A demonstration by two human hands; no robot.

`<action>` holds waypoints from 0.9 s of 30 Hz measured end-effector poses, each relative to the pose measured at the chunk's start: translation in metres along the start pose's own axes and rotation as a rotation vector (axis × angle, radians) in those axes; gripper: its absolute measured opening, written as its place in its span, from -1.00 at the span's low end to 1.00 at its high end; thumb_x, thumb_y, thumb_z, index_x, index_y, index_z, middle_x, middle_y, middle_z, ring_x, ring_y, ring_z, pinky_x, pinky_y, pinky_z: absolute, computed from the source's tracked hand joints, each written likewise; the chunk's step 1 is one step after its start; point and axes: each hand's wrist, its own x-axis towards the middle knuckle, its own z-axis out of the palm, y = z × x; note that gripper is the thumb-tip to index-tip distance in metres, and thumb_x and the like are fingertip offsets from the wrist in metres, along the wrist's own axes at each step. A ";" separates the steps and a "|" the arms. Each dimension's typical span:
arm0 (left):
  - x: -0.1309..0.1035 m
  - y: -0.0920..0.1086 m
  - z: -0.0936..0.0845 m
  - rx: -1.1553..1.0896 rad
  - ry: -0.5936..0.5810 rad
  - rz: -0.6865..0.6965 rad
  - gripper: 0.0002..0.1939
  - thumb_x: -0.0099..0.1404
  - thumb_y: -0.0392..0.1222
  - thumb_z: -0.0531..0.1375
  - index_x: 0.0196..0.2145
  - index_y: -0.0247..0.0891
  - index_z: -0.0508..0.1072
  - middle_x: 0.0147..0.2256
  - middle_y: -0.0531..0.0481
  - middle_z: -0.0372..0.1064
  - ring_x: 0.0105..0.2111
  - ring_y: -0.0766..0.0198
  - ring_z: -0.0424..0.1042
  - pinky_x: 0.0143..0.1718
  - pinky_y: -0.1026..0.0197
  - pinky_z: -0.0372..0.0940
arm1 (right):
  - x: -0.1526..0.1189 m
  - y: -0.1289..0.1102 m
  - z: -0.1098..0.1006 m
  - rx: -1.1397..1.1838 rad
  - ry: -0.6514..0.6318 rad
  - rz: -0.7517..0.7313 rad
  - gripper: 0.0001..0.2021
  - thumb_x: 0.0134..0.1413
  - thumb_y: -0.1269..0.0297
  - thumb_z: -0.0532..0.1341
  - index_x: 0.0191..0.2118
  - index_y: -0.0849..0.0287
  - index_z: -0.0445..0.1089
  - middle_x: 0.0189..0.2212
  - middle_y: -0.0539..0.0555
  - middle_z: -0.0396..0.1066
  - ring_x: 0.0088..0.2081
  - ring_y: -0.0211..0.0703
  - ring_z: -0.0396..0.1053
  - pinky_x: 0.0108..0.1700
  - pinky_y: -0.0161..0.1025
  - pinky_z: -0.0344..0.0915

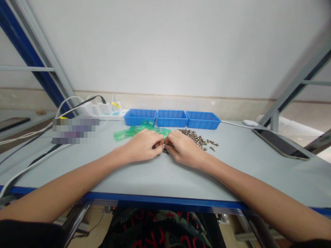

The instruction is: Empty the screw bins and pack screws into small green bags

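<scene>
My left hand (146, 145) and my right hand (184, 148) meet fingertip to fingertip above the middle of the table. Both have their fingers pinched together. Small dark and shiny bits show between and under the fingertips, too small and covered to name. Beside and behind my right hand spreads a pile of small shiny metal parts (198, 138), with a few loose ones at its right end. A crumpled green plastic bag (129, 132) lies behind my left hand.
Three blue bins, the left bin (140, 120), middle bin (172, 121) and right bin (203, 123), stand in a row along the wall. A power strip (117, 116) with plugs and cables sits at left. On the right lie a phone (279, 144) and a white case (250, 123).
</scene>
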 end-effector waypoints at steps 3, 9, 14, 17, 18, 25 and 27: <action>0.000 0.000 0.000 -0.001 -0.006 -0.012 -0.79 0.28 -0.20 0.02 -0.49 -0.25 0.32 -0.50 0.06 0.38 -0.44 0.27 0.33 -0.34 0.20 0.11 | 0.000 0.001 0.000 -0.001 0.028 0.004 -0.92 0.14 0.44 0.04 -0.37 0.22 0.21 -0.41 0.09 0.25 -0.32 -0.15 0.18 -0.29 -0.21 0.15; 0.000 0.000 -0.001 -0.056 -0.015 -0.033 -0.80 0.33 -0.12 -0.01 -0.35 -0.25 0.32 -0.47 0.05 0.39 -0.39 0.23 0.36 -0.30 0.18 0.13 | -0.001 0.001 0.000 -0.028 0.001 0.020 -0.88 0.17 0.42 0.00 -0.38 0.22 0.22 -0.43 0.10 0.25 -0.35 -0.15 0.17 -0.31 -0.22 0.14; -0.001 0.001 -0.002 -0.020 0.066 -0.040 -0.81 0.27 -0.15 0.05 -0.18 -0.24 0.30 -0.35 0.03 0.39 -0.24 0.18 0.34 -0.13 0.09 0.07 | 0.001 -0.001 -0.001 -0.026 0.012 0.053 -0.86 0.19 0.37 -0.01 -0.38 0.21 0.22 -0.42 0.09 0.26 -0.34 -0.16 0.18 -0.29 -0.21 0.13; -0.001 0.000 -0.001 -0.001 0.085 -0.051 -0.80 0.22 -0.15 0.10 -0.20 -0.24 0.30 -0.30 0.02 0.37 -0.17 0.15 0.30 -0.06 0.05 0.02 | 0.001 -0.001 -0.002 -0.030 0.021 0.071 -0.86 0.19 0.35 0.00 -0.37 0.21 0.22 -0.42 0.09 0.26 -0.34 -0.16 0.18 -0.28 -0.22 0.12; 0.000 0.000 -0.001 0.001 0.084 -0.051 -0.83 0.21 -0.15 0.11 -0.23 -0.24 0.30 -0.31 0.02 0.37 -0.17 0.16 0.30 -0.05 0.05 0.00 | 0.001 -0.001 -0.002 -0.030 0.019 0.073 -0.86 0.19 0.34 0.00 -0.37 0.21 0.22 -0.42 0.08 0.26 -0.33 -0.16 0.18 -0.28 -0.22 0.12; 0.000 0.000 0.003 0.005 0.069 -0.051 -0.90 0.22 -0.18 0.08 -0.38 -0.25 0.32 -0.39 0.04 0.34 -0.26 0.20 0.30 -0.06 0.04 0.01 | 0.000 0.000 0.000 -0.015 0.020 0.076 -0.89 0.17 0.36 0.03 -0.37 0.21 0.22 -0.42 0.06 0.26 -0.34 -0.19 0.18 -0.28 -0.24 0.10; 0.000 0.001 0.003 -0.002 0.074 -0.058 -0.90 0.20 -0.18 0.08 -0.38 -0.26 0.32 -0.39 0.04 0.34 -0.26 0.20 0.30 -0.06 0.04 0.01 | 0.000 -0.001 0.000 -0.003 0.027 0.082 -0.90 0.16 0.36 0.03 -0.37 0.20 0.22 -0.42 0.06 0.27 -0.34 -0.19 0.19 -0.29 -0.24 0.10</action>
